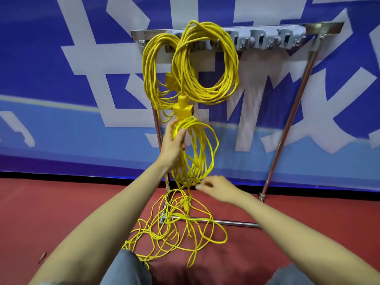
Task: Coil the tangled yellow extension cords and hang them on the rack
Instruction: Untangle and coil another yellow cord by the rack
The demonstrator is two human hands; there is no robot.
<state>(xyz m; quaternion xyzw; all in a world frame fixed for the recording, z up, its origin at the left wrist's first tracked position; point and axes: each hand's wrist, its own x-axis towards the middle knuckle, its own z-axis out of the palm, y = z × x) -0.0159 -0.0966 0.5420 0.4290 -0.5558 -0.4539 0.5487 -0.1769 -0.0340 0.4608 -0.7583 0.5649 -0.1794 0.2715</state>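
L hand at frame center, fingers curled round top of half-made yellow coil. R hand at coil's bottom, blurred, can't tell if it holds cord. Two hung coils on rack upper center; loose tangle on red floor below.

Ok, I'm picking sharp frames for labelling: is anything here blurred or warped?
Head view: the right hand is smeared by motion, its fingers unreadable; the left hand and the coil it grips are crisp. Head view also: wide-angle distortion slants the legs of the rack. Lighting is even, shadows faint.
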